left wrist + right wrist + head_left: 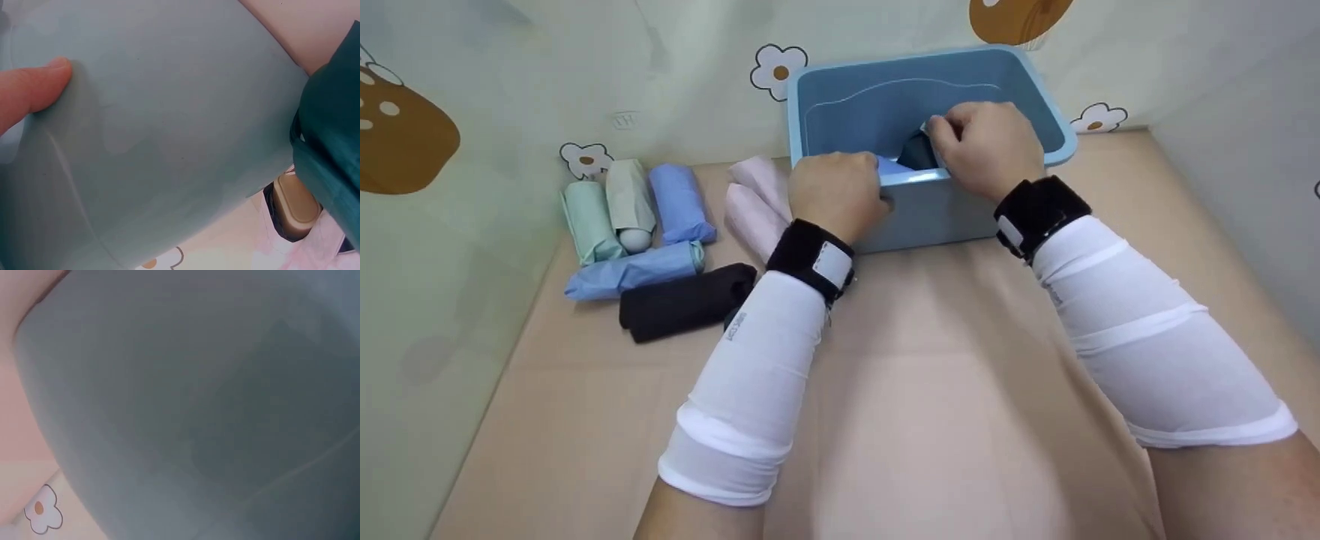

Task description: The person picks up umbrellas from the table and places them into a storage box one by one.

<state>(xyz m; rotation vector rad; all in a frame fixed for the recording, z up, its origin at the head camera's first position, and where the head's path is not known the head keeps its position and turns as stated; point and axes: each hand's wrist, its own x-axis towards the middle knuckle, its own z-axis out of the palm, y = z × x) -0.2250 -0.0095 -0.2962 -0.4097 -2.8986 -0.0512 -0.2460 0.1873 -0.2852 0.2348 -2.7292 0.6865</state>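
My left hand (836, 187) grips the front rim of a blue plastic bin (922, 221); in the left wrist view its thumb (48, 84) lies against the outer wall. Over the front rim, my right hand (994, 142) has its fingers curled and appears to pinch a dark folded umbrella (917, 152) inside the bin. Something blue-violet (891, 166) shows beside it, mostly hidden by the rim and left hand. Only the bin's wall (140, 410) fills the right wrist view; no fingers show there.
Left of the bin lie several folded umbrellas: mint (589, 221), cream (628, 196), blue (680, 202), light blue (634, 271), black (686, 302) and pink (754, 217). A dark teal umbrella (332, 118) and a beige umbrella handle (296, 205) show near the left wrist. A patterned curtain (682, 82) hangs behind.
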